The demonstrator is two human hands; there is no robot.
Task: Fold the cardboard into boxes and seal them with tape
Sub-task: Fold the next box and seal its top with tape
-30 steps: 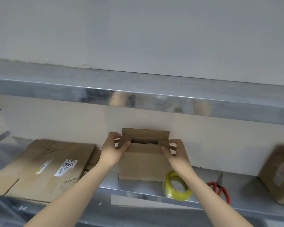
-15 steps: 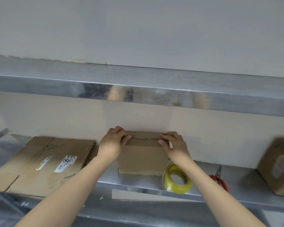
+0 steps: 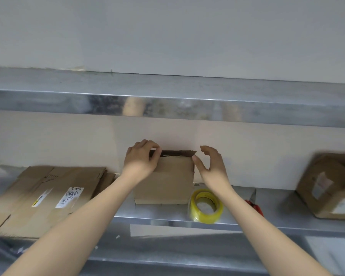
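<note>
A small brown cardboard box [image 3: 167,182] stands upright on the metal shelf [image 3: 287,218], close to the back wall. Its top flaps are folded down, with a dark gap along the far edge. My left hand [image 3: 140,159] grips the box's top left corner, fingers curled over the flaps. My right hand [image 3: 209,160] hovers at the top right corner, fingers spread, only the thumb near the box edge. A roll of yellow tape [image 3: 206,206] stands on edge just right of the box, under my right wrist.
Flattened cardboard sheets [image 3: 48,194] with white labels lie at the left of the shelf. Red-handled scissors [image 3: 254,204] lie behind my right forearm. Another brown box [image 3: 331,186] sits at the far right. A second metal shelf [image 3: 167,98] runs overhead.
The rear flap has been folded down onto the box. My right hand has since lifted off the top and opened, while my left hand still holds the left corner.
</note>
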